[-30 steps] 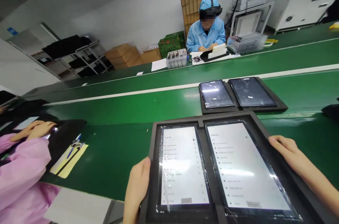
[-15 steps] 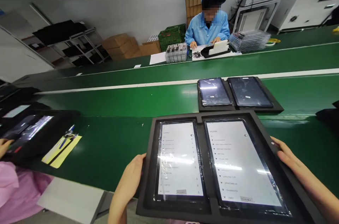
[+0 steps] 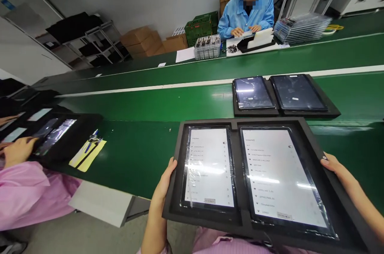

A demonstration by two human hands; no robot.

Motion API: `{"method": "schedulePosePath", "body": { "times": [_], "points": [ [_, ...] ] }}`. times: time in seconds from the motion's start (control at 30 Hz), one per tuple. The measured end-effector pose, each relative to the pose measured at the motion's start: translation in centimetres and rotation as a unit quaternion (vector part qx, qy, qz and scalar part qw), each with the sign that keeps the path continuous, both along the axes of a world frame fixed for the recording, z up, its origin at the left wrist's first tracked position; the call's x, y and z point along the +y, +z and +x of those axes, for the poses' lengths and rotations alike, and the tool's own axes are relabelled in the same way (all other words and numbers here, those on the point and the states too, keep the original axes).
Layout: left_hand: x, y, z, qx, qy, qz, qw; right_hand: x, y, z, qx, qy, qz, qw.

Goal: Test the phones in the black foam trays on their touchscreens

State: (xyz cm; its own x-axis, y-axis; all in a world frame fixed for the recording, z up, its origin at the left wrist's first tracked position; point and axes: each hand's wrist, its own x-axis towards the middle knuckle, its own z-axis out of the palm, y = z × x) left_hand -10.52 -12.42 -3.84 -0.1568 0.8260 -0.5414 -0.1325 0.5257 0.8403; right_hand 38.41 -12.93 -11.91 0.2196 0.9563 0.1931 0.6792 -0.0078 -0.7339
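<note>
A black foam tray (image 3: 237,216) is held between my two hands, over the near edge of the green bench. My left hand (image 3: 164,180) is closed on its left edge, and my right hand (image 3: 337,168) grips the right edge, thumb on top. Two tablets lie in its recesses, the left tablet (image 3: 208,170) and the right tablet (image 3: 282,174). Both screens are lit with a white list page headed "Internet". Clear film covers them, and a small label sits near each bottom edge. The fingers under the tray are hidden.
Beyond my tray, a second foam tray (image 3: 255,113) carries two dark tablets on the green bench (image 3: 144,138). Yellow paper (image 3: 90,156) with a pen lies left, near a pink-sleeved co-worker's hand (image 3: 21,150). Across the bench sits a person in blue (image 3: 231,16) by stacked clear trays (image 3: 300,28).
The view has shifted, with the bench and far person sitting differently in frame. My hands still hold the tray with both tablets. The left co-worker's hand has come further into view.
</note>
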Motion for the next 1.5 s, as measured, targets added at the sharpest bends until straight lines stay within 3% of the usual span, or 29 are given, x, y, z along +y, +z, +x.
{"method": "schedulePosePath", "body": {
  "times": [0.07,0.13,0.23,0.33,0.4,0.47,0.57,0.7,0.87,1.13,1.4,1.5],
  "points": [
    [0.8,0.3,-0.5,0.077,-0.056,0.078,0.992,0.1,2.2,-0.4,-0.094,-0.003,0.027,0.995],
    [1.8,0.7,-0.7,0.181,-0.121,0.146,0.965,-0.1,5.1,-1.9,-0.213,0.032,0.092,0.972],
    [3.1,1.5,-0.5,0.349,-0.189,0.169,0.902,-0.3,8.4,-5.7,-0.287,0.206,0.180,0.918],
    [3.4,1.9,0.1,0.480,-0.231,0.143,0.834,0.2,9.1,-9.5,-0.298,0.347,0.209,0.864],
    [3.3,1.9,0.5,0.529,-0.253,0.141,0.798,0.8,8.6,-10.6,-0.308,0.383,0.208,0.846],
    [3.0,1.8,0.8,0.549,-0.266,0.144,0.780,1.2,8.1,-10.4,-0.309,0.393,0.213,0.840],
    [2.8,1.4,0.8,0.532,-0.268,0.161,0.787,1.3,7.7,-8.5,-0.288,0.370,0.243,0.849],
    [2.8,0.9,0.1,0.458,-0.269,0.216,0.819,0.8,7.4,-6.7,-0.198,0.323,0.243,0.893],
    [3.1,1.1,-0.1,0.437,-0.244,0.172,0.849,0.1,7.1,-7.4,-0.178,0.343,0.210,0.898],
    [3.2,1.0,0.4,0.528,-0.284,0.176,0.781,-0.1,7.5,-8.0,-0.212,0.383,0.201,0.877],
    [3.0,1.3,0.3,0.489,-0.281,0.191,0.803,-0.2,7.5,-8.9,-0.252,0.419,0.200,0.849],
    [2.8,1.1,0.1,0.490,-0.294,0.190,0.798,0.0,7.4,-9.0,-0.250,0.426,0.204,0.845]
  ]
}}
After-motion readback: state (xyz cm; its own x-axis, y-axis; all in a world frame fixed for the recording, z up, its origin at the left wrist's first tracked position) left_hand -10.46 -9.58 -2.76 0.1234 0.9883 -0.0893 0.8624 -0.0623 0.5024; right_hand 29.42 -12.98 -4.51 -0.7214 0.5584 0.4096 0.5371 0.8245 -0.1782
